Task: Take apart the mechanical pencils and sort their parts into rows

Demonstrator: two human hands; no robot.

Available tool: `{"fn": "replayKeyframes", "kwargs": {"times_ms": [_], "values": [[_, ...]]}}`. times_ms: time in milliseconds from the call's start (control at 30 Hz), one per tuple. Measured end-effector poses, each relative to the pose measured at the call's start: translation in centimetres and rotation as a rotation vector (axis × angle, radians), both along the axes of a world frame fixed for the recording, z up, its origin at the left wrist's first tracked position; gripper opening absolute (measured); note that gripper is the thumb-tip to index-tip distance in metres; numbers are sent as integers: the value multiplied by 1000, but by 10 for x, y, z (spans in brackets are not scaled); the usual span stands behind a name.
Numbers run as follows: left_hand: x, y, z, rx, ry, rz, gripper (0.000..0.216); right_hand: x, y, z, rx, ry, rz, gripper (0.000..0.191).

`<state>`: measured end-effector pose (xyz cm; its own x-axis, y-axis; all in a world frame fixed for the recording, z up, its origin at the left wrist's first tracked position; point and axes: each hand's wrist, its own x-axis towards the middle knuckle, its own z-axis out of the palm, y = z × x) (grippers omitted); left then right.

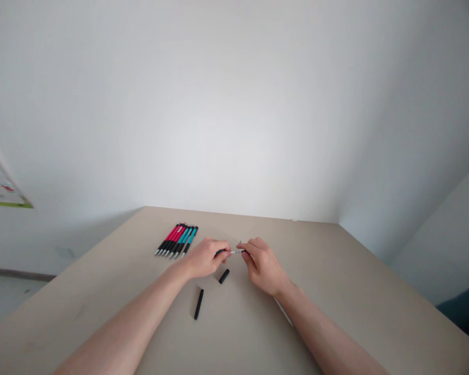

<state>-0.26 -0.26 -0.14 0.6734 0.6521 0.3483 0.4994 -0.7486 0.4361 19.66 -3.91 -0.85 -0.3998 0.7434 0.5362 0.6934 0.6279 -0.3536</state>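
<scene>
While my left grip (208,257) and right grip (264,265) pinch a slim pen part (235,252), uneven pulling could flick it toward the far edge of the bench (246,328).

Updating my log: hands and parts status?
Left hand, right hand pinch slim item between. Short black tube, longer black tube loose. Pens aligned, off left.

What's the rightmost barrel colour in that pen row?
The pen's barrel is teal; see the head view.
</scene>
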Motion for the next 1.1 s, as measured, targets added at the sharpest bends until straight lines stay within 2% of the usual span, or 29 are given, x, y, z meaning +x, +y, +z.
{"fn": "replayKeyframes", "kwargs": {"times_ms": [267,367,467,633,767,900,1100], "values": [[8,-4,-2,-99,-72,-60,14,-7,-4,-4,-180,76,121,48],[9,-4,-2,-79,-47,-69,12,-7,-4,-3,-201,58,115,47],[6,-2,-4,-46,-5,-26,11,-4,-3,-3,-173,62,26,41],[3,1,-5,-48,19,33,11,1,0,-3,-101,109,-59,12],[4,0,-5,-79,16,26,16,0,0,0,-88,119,-44,20],[4,0,-5,-44,22,8,12,-2,-3,2,-122,59,-83,32],[4,-2,1,11,45,-77,27,-2,-4,2,-118,30,-42,19]]}}
